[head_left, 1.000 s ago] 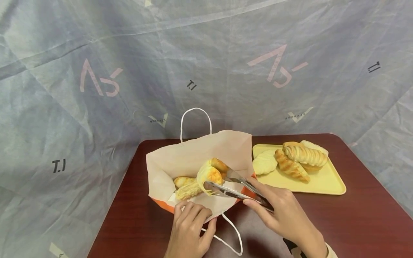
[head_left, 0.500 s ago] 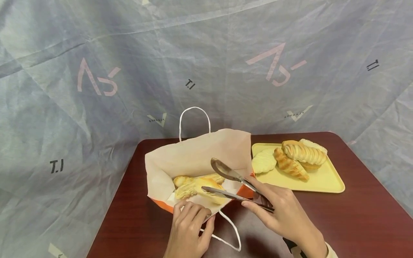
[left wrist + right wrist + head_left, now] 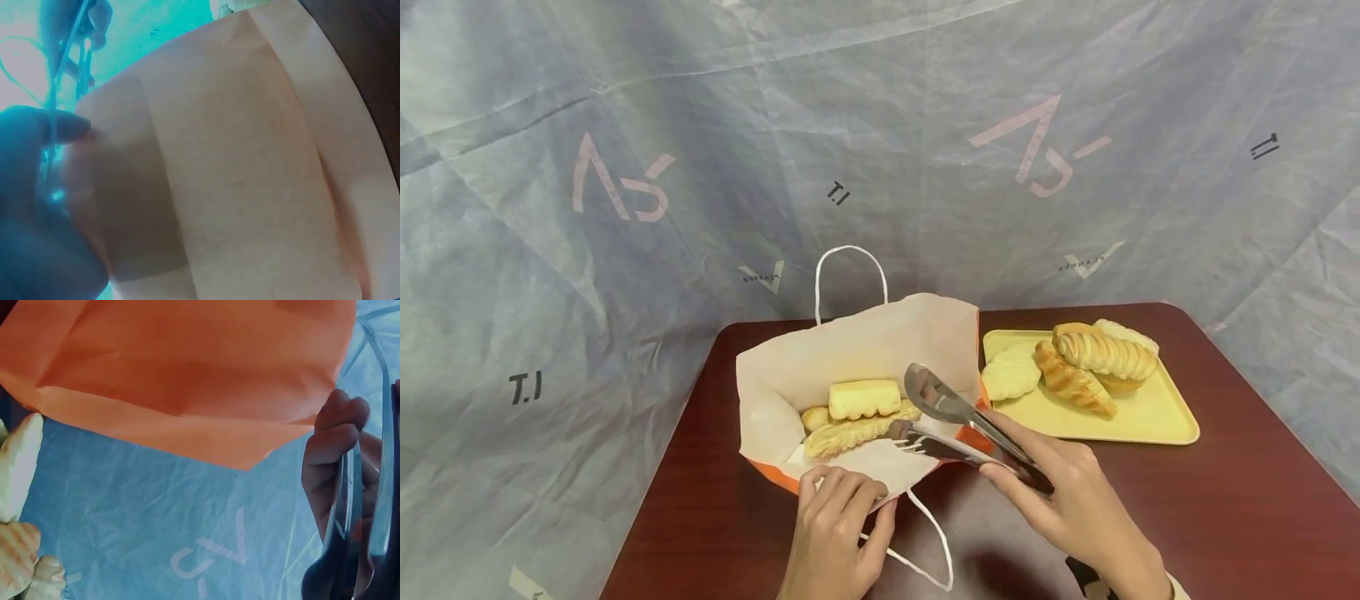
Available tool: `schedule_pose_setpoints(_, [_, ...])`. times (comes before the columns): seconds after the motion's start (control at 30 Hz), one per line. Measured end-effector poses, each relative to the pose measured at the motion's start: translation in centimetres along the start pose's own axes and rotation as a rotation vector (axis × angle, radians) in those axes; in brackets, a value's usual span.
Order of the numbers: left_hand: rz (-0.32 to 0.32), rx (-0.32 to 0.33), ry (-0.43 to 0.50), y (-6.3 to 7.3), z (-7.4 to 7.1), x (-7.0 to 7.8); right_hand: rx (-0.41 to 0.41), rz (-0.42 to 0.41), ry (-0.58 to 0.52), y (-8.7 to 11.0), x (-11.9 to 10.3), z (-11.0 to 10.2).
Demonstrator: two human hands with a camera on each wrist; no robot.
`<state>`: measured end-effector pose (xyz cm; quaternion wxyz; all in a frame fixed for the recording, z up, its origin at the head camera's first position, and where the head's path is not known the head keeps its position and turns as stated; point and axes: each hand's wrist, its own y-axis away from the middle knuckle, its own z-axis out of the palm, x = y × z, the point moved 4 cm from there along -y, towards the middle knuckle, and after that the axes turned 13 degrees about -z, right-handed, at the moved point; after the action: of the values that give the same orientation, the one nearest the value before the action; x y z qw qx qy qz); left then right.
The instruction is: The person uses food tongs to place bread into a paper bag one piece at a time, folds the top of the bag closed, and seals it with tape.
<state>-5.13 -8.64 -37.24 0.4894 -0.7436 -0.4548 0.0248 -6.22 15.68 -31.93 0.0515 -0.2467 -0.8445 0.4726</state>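
Observation:
My left hand [image 3: 841, 521] pinches the near rim of a paper bag [image 3: 880, 337], white inside and orange outside, with white cord handles. In my right hand [image 3: 1075, 492] I hold metal tongs [image 3: 958, 408]; their tips are apart, with nothing between them, over the bag's mouth. Inside the bag lie a pale, ridged bread roll [image 3: 865, 400], a long twisted pastry [image 3: 857, 433] and another bread piece [image 3: 812, 418], partly covered. The right wrist view shows the bag's orange side [image 3: 200, 369] beside the tongs [image 3: 347, 519].
Right of the bag, a yellow tray [image 3: 1150, 425] bears several breads, among them a flat pale one [image 3: 1011, 372], a browned croissant [image 3: 1075, 379] and a ridged roll [image 3: 1105, 354]. The dark red table [image 3: 692, 500] meets a grey curtain [image 3: 880, 150] behind.
The tongs let go of a bread roll, which dropped into the bag and now lies at the back on the other pieces. The left hand stays on the rim.

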Motion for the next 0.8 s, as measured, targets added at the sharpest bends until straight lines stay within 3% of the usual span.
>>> schedule_pose_setpoints(0.3, [-0.01, -0.003, 0.001, 0.2, 0.1, -0.1, 0.102, -0.063, -0.048, 1.3, 0.0, -1.3])
schedule_pose_setpoints(0.53, [-0.008, 0.002, 0.009, 0.2, 0.2, 0.0, 0.134, 0.108, 0.152, 3.6, 1.1, -3.2])
schedule_pose_setpoints(0.8, [-0.012, 0.004, 0.006, 0.3, 0.2, 0.0, 0.147, 0.273, 0.276, 6.4, 3.0, -6.7])
